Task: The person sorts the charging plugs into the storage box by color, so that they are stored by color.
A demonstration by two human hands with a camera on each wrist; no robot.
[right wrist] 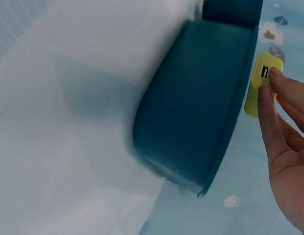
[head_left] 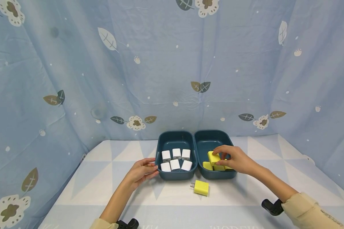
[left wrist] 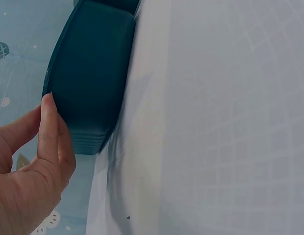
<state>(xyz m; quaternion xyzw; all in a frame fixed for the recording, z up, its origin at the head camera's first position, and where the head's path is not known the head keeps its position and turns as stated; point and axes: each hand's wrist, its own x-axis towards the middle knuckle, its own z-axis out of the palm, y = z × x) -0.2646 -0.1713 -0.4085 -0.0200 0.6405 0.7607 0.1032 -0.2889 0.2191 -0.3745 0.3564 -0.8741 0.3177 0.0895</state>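
My right hand pinches a yellow USB wall charger between thumb and fingers, above the right dark blue bin. In the right wrist view, the charger shows its USB port, just over the bin's rim. Beneath it in that bin lie several yellow chargers, partly hidden by the hand. At the near left corner of the left dark blue bin, my left hand grips the rim with its fingertips. Several white chargers sit inside this bin in two rows.
One more yellow charger lies on the table in front of the bins, its metal prongs pointing left. The two bins stand side by side on a patterned tablecloth. Behind them hangs a blue curtain with leaf and flower prints.
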